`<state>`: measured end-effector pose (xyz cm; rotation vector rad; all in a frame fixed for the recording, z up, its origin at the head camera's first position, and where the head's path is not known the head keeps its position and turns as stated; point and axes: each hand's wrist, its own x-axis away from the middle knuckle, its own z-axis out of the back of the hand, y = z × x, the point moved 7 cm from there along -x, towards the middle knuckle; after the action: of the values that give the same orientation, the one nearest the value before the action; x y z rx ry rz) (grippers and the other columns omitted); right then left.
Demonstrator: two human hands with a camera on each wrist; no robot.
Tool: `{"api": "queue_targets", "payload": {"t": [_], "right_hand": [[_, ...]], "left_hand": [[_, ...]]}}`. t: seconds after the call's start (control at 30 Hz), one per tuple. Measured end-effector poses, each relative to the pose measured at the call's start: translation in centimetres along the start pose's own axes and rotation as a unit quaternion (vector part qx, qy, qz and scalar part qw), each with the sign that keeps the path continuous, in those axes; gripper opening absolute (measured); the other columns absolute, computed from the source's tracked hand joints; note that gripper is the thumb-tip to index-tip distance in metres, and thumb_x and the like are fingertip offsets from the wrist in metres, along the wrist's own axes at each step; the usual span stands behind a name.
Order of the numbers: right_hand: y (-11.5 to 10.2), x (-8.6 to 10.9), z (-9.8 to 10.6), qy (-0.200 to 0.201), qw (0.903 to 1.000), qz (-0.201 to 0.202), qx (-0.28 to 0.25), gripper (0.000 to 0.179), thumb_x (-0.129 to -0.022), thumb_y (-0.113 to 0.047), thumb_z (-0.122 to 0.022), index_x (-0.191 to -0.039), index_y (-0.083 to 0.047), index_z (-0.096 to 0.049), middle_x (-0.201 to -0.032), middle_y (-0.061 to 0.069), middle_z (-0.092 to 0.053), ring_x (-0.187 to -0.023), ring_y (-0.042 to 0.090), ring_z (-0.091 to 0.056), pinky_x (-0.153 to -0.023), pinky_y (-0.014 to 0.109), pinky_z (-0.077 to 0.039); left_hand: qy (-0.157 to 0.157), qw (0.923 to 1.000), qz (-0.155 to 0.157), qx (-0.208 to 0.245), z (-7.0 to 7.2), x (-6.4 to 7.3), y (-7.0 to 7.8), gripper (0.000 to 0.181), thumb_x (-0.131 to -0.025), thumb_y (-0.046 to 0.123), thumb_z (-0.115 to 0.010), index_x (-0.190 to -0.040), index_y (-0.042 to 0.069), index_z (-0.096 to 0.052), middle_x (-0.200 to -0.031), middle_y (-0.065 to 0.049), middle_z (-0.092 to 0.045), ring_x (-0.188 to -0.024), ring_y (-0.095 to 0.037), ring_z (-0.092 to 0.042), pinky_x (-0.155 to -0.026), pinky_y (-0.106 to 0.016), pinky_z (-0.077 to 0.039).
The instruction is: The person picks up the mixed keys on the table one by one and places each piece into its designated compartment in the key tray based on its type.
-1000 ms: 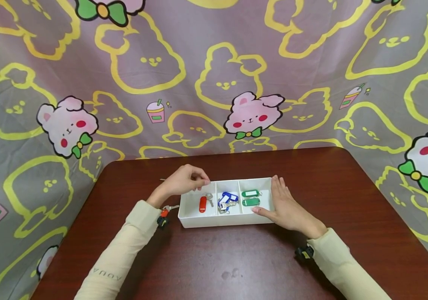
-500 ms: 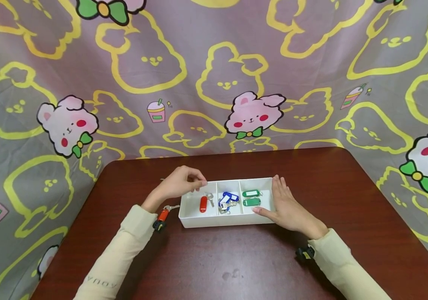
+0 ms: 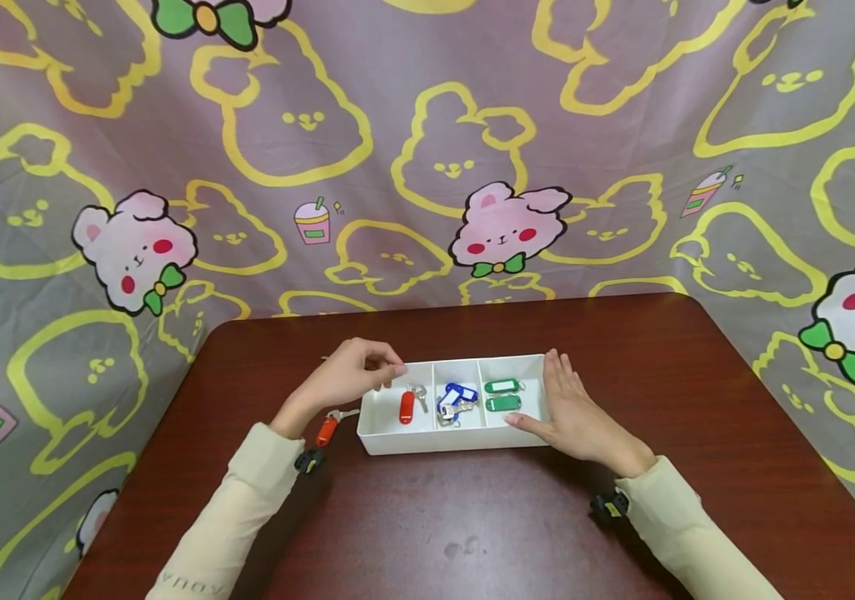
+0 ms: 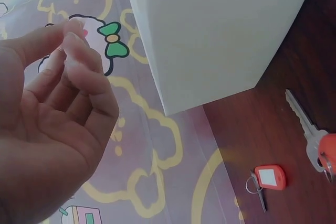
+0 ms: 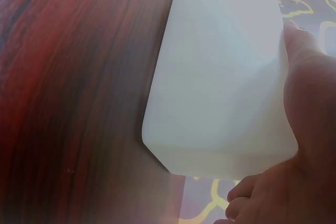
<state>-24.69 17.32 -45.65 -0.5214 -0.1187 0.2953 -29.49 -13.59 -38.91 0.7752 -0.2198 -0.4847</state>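
Observation:
A white three-compartment tray point(image 3: 457, 442) lies in the middle of the table. My left hand point(image 3: 345, 372) hovers over its back left corner, fingers loosely curled, thumb tip near the index finger and nothing seen between them. My right hand point(image 3: 585, 417) rests against the tray's right end with fairly straight fingers, the thumb reaching over the front rim. A red key tag point(image 3: 406, 408) with a key lies in the left compartment. Blue key tags point(image 3: 461, 393) with keys fill the middle one. Two green key tags point(image 3: 502, 403) lie in the right one.
An orange-red key tag point(image 3: 327, 431) with a key lies on the table left of the tray. The left wrist view shows another red key tag point(image 4: 270, 177) on a ring, largely hidden behind my left hand in the head view. A patterned cloth point(image 3: 592, 167) hangs around the table.
My left hand has drawn back slightly left and toward me, uncovering more of the orange-red key tag outside the tray. The right hand and tray stay put.

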Motion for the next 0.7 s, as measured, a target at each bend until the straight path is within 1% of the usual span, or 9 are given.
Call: {"api": "queue_targets", "payload": {"t": [0.07, 0.17, 0.33, 0.47, 0.6, 0.7], "right_hand": [[0.0, 0.0, 0.0, 0.000, 1.0000, 0.000, 0.000, 0.124, -0.092, -0.067, -0.068, -0.163, 0.014, -0.004, -0.173, 0.035, 0.001, -0.161, 0.056, 0.000, -0.128, 0.070, -0.012], [0.0, 0.0, 0.0, -0.001, 1.0000, 0.000, -0.001, 0.125, -0.093, -0.067, -0.067, -0.163, 0.014, -0.004, -0.173, 0.035, 0.001, -0.161, 0.056, 0.000, -0.128, 0.070, -0.012], [0.2, 0.0, 0.0, -0.001, 1.0000, 0.001, -0.002, 0.124, -0.093, -0.067, -0.067, -0.163, 0.013, -0.003, -0.173, 0.034, 0.002, -0.161, 0.055, 0.001, -0.128, 0.070, -0.011], [0.2, 0.0, 0.0, 0.001, 1.0000, 0.005, -0.002, 0.124, -0.093, -0.066, -0.067, -0.162, 0.014, -0.004, -0.173, 0.035, 0.001, -0.161, 0.056, 0.001, -0.128, 0.070, -0.012], [0.2, 0.0, 0.0, 0.001, 1.0000, 0.007, -0.003, 0.123, -0.094, -0.065, -0.068, -0.162, 0.014, -0.004, -0.172, 0.036, 0.000, -0.161, 0.056, 0.000, -0.128, 0.070, -0.012], [0.1, 0.0, 0.0, -0.001, 1.0000, 0.006, -0.003, 0.123, -0.093, -0.066, -0.067, -0.163, 0.014, -0.003, -0.173, 0.035, 0.000, -0.161, 0.056, 0.000, -0.128, 0.070, -0.012]], "left_hand": [[0.003, 1.0000, 0.006, 0.001, 0.1, 0.3, -0.1, 0.012, -0.102, 0.024, -0.069, -0.102, 0.017, -0.079, -0.083, -0.015, -0.073, -0.071, -0.023, -0.065, -0.060, -0.028, -0.049], [0.009, 0.9999, 0.011, 0.005, 0.4, 0.7, -0.3, 0.012, -0.102, 0.023, -0.068, -0.103, 0.017, -0.079, -0.084, -0.018, -0.074, -0.074, -0.031, -0.067, -0.060, -0.028, -0.048], [0.019, 0.9997, 0.009, 0.011, 0.7, 1.2, -0.3, 0.012, -0.102, 0.022, -0.068, -0.103, 0.017, -0.079, -0.085, -0.017, -0.075, -0.077, -0.038, -0.068, -0.061, -0.027, -0.049], [0.030, 0.9995, 0.005, 0.012, 1.1, 1.6, -0.4, 0.012, -0.102, 0.021, -0.068, -0.103, 0.017, -0.079, -0.083, -0.012, -0.075, -0.074, -0.031, -0.068, -0.062, -0.026, -0.048], [0.040, 0.9992, 0.003, 0.006, 1.3, 2.2, -0.6, 0.011, -0.101, 0.019, -0.069, -0.103, 0.017, -0.079, -0.081, -0.006, -0.074, -0.074, -0.022, -0.068, -0.061, -0.026, -0.049], [0.045, 0.9989, 0.007, 0.003, 1.5, 2.7, -0.9, 0.009, -0.101, 0.020, -0.071, -0.103, 0.017, -0.079, -0.083, -0.008, -0.074, -0.074, -0.020, -0.067, -0.060, -0.026, -0.050]]}}
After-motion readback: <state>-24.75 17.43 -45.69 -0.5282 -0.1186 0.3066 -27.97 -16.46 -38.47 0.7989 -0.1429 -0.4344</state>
